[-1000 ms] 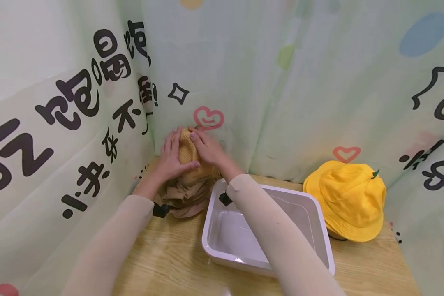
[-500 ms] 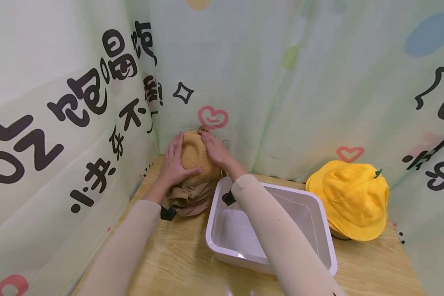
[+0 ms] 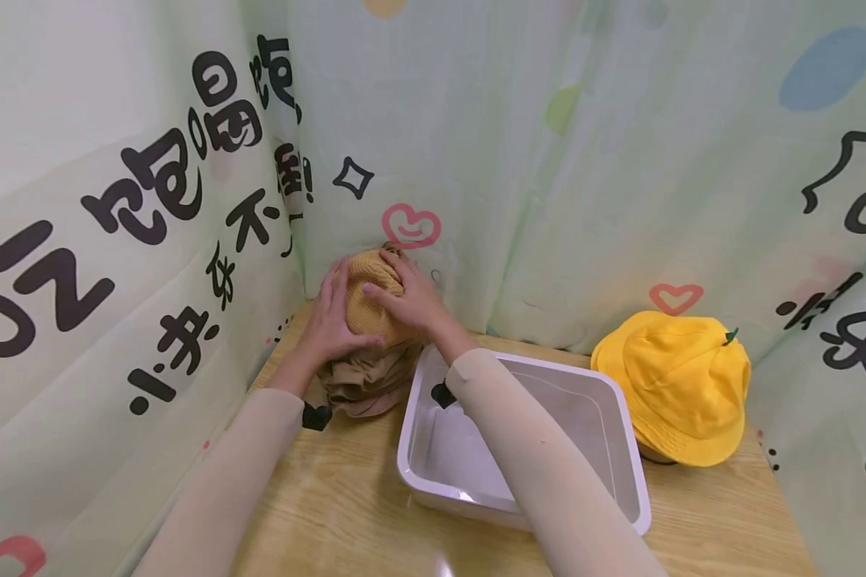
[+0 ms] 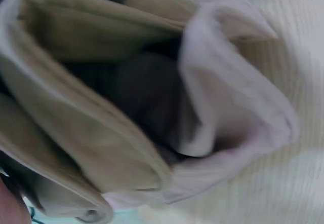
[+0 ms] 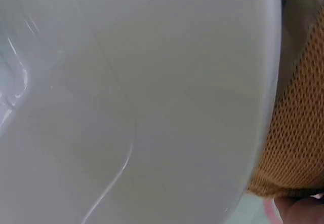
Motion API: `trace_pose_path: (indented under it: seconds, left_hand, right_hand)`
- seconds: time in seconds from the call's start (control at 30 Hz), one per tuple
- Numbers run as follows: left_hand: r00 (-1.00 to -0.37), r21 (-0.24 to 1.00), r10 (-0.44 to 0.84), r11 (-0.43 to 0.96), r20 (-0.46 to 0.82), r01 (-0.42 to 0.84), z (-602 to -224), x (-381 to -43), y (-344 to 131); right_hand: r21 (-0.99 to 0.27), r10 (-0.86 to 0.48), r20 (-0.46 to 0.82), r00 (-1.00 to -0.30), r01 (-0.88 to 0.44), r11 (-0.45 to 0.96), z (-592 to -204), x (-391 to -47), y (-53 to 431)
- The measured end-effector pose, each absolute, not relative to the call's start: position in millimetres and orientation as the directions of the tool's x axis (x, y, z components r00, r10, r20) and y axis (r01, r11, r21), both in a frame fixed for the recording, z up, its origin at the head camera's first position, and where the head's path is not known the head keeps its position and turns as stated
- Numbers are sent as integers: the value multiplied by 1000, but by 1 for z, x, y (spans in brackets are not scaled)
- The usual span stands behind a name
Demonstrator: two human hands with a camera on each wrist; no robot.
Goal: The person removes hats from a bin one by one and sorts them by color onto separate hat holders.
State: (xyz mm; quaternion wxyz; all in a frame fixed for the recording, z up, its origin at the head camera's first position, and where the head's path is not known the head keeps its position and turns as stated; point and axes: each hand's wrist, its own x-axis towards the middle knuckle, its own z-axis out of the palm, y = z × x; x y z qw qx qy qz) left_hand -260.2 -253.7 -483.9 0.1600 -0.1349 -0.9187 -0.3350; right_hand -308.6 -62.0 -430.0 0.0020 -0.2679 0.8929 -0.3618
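A tan knitted hat (image 3: 364,314) sits on a pile of brown cloth hats (image 3: 371,383) at the back left of the table. My left hand (image 3: 328,320) lies along the left side of the knitted hat, fingers spread and thumb stretched across its lower front. From the right, my right hand (image 3: 414,300) rests on the top and side, thumb pointing over the front. Brown folds (image 4: 96,133) with wide brims fill the left wrist view. In the right wrist view, the knit (image 5: 298,133) shows beyond the bin wall, with a fingertip (image 5: 301,211) at its edge.
A pale lilac plastic bin (image 3: 440,493) stands on the wooden table (image 3: 346,497), right beside the pile and under my right forearm. A yellow bucket hat (image 3: 681,385) is at its right. Printed curtains (image 3: 491,160) enclose the left, back and right.
My right thumb has come down from the top onto the front of the knitted hat. The round dent seen in its crown half a second ago no longer shows. My left hand stays about the same.
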Motion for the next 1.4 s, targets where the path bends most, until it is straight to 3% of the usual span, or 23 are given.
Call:
trace_pose_path:
  seconds: [0.37,0.67,0.83,1.13,1.4]
  left_hand:
    - [-879,547,153,730,452,409,-511,-264,-259]
    - [-899,522,236,748,369,410,-477,-264,-257]
    - [-884,403,297,805,361,435,-466,-269,-254]
    - [-840,438,271,755,470,488,-487,-273,-253]
    - [-872,329,325,831,366,448,-450,-258,-257]
  right_hand:
    - [-663,-511,125,-850,-455,594,-431,-321,-56]
    - [-681,-508,186,-841,-483,551,-430,-306,-35]
    - [-716,-480,136,-867,-421,557,-435,-300,-39]
    - [-705,-441,77,-894,-361,610,-446,-299,-42]
    - [-754,-452,46,-891,-328,570,-431,-286,-19]
